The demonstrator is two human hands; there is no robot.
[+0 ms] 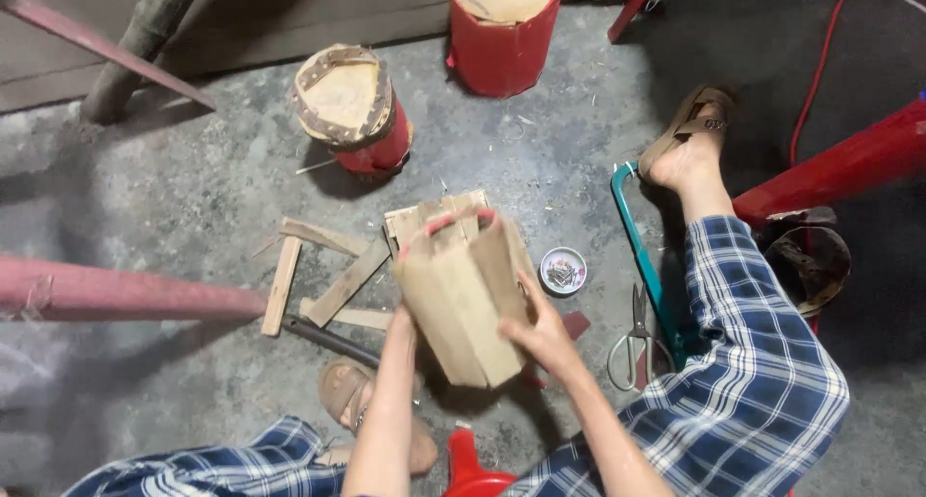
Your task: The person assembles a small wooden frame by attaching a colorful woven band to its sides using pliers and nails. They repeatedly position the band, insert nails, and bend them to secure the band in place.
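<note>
Clasping a curled tan sheet (461,299), the left hand (403,316) and right hand (542,335) each grip it shut above wood scraps (333,280)

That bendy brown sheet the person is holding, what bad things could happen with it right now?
1. The curved brown sheet is gripped only at its edges by the left hand and right hand; it might spring open or slip.
2. It hangs over the small round tin; a drop could likely knock the tin and scatter its contents.
3. Scissors and a green-framed saw lie by the sandalled foot; a step could catch them.
</note>
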